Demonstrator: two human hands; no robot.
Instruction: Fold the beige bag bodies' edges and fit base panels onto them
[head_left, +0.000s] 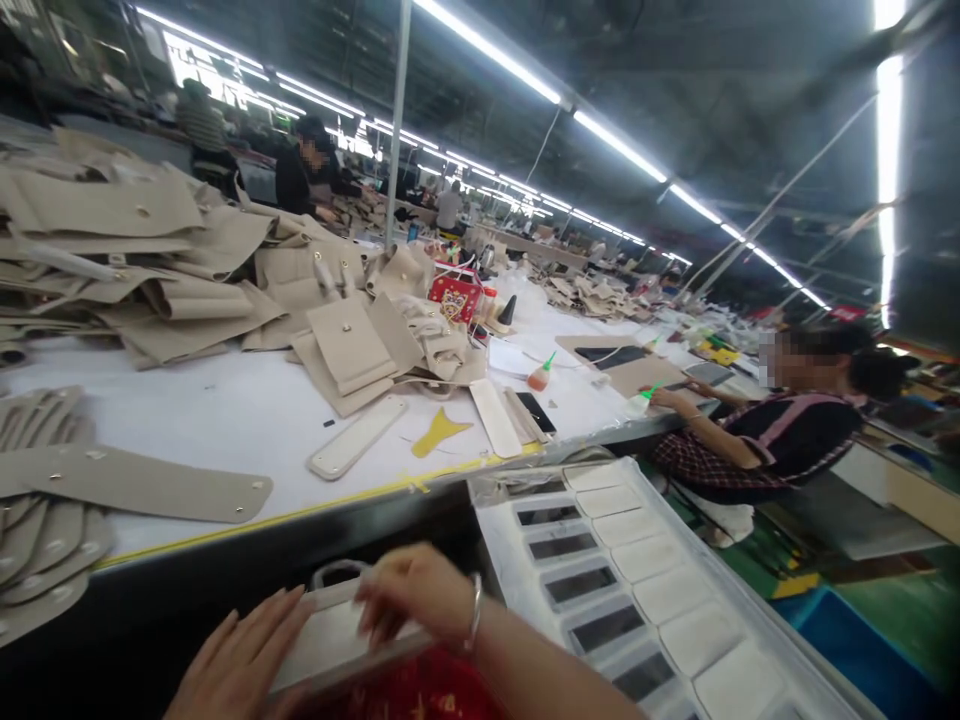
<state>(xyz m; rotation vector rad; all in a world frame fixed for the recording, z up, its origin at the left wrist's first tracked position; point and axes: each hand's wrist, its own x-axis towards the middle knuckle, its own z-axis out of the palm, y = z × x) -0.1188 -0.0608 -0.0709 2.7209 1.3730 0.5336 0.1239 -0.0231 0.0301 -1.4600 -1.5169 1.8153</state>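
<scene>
Close to my body lies a pale, flat, leather-like panel (319, 645), with a light loop behind its upper edge. My left hand (240, 655) holds the panel's left end, fingers stretched along it and thumb near the lower edge. Over the panel's right half is my right hand (416, 590), wearing a bangle; its fingers are curled together and blurred by motion. Whatever they pinch is hidden. Red cloth (405, 690) shows beneath the panel. On the table beyond lie a pale strip (356, 437) and a yellow, forked piece (441, 432).
Beige leather-like pieces (150, 260) are heaped at the left. Curved straps (142, 480) overlap near the yellow-taped table edge (300, 505). A tray (630, 580) of pale panels stands at my right. A glue bottle (541, 375) stands farther back. A co-worker (780, 420) sits at the right.
</scene>
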